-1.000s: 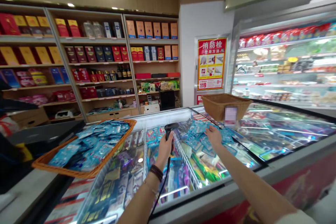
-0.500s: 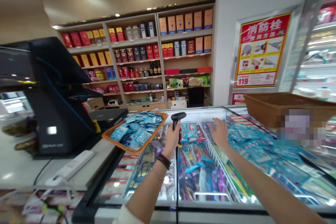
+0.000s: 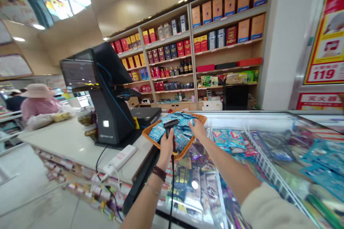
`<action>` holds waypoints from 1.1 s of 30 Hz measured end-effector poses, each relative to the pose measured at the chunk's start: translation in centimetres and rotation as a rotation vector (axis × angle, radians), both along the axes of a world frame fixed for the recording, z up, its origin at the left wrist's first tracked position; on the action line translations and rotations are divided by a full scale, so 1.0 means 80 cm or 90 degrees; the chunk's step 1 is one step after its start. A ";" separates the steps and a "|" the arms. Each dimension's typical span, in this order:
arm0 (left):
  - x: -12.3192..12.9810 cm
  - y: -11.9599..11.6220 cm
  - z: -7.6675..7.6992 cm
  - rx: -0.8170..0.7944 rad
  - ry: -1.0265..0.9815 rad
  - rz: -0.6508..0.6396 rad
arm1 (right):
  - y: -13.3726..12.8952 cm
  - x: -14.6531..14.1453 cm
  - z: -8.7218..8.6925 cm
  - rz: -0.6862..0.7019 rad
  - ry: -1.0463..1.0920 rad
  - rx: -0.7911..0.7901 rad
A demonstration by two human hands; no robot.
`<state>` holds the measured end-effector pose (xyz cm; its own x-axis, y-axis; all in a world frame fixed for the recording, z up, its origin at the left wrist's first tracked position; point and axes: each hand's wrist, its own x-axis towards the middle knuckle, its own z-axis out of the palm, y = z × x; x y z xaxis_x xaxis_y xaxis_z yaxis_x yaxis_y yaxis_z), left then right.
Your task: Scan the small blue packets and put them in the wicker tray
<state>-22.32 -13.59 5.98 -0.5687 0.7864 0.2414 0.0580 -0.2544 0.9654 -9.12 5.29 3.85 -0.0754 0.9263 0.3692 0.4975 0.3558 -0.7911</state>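
Observation:
My left hand (image 3: 167,146) is closed around the handle of a black barcode scanner (image 3: 171,124), whose cable hangs down in front of me. The scanner is over an orange woven basket (image 3: 180,156) heaped with small blue packets (image 3: 157,132). At the basket's right side, my right hand (image 3: 198,130) reaches in with its fingers stretched out over the packets. Its fingertips are at the packets, though whether they touch one is unclear. The basket rests on the freezer's glass top beside the counter.
A black checkout terminal (image 3: 111,114) and a white power strip (image 3: 120,159) stand on the counter (image 3: 67,139). Below the glass, the freezer (image 3: 185,182) holds colourful packages and a white wire divider (image 3: 274,171). Shelves with boxes line the back. A person in a hat (image 3: 40,102) is at far left.
The view has turned left. My right hand has moved from above the freezer to the basket of blue packets. My left hand, still gripping the scanner, is now over the basket.

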 end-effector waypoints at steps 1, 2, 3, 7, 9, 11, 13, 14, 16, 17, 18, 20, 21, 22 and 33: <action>-0.003 0.002 -0.005 -0.006 -0.015 -0.003 | 0.002 -0.006 -0.002 -0.011 -0.019 -0.016; -0.004 0.004 -0.010 -0.010 -0.025 -0.007 | 0.004 -0.011 -0.004 -0.026 -0.039 -0.029; -0.004 0.007 -0.015 -0.014 -0.027 -0.010 | 0.005 -0.014 -0.006 -0.046 -0.056 -0.037; 0.003 0.017 -0.032 -0.019 -0.004 0.006 | 0.012 -0.024 -0.013 -0.094 -0.055 -0.041; 0.006 0.019 -0.036 -0.013 -0.001 0.016 | 0.017 -0.023 -0.015 -0.088 -0.007 -0.038; 0.007 0.017 -0.036 0.001 0.001 0.018 | 0.019 -0.017 -0.017 -0.068 0.068 -0.043; 0.008 0.014 -0.033 0.014 0.001 0.014 | 0.017 -0.004 -0.021 -0.051 0.146 -0.059; 0.008 0.012 -0.029 0.016 -0.001 0.011 | 0.013 0.004 -0.022 -0.047 0.180 -0.062; 0.010 0.008 -0.020 0.010 -0.003 0.005 | 0.003 0.024 -0.026 -0.050 0.238 -0.061; 0.012 0.006 -0.015 0.006 -0.002 0.004 | -0.003 0.035 -0.027 -0.051 0.272 -0.063; 0.015 0.005 -0.010 0.006 0.002 0.003 | -0.009 0.046 -0.027 -0.045 0.314 -0.070; 0.027 0.002 0.002 0.012 0.013 -0.010 | -0.022 0.068 -0.026 -0.022 0.410 -0.100; 0.035 0.000 0.007 0.016 0.022 -0.027 | -0.029 0.079 -0.024 -0.007 0.452 -0.116; 0.046 -0.001 0.011 0.020 0.034 -0.050 | -0.035 0.092 -0.022 0.007 0.480 -0.125; 0.168 -0.043 -0.008 -0.025 0.100 -0.221 | -0.102 0.237 -0.021 0.013 0.303 -0.086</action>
<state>-8.91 -17.06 5.36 -0.2245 0.9361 0.2708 0.1230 -0.2485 0.9608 9.86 -2.90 2.21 0.0539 0.9684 0.2434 0.0645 0.2399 -0.9687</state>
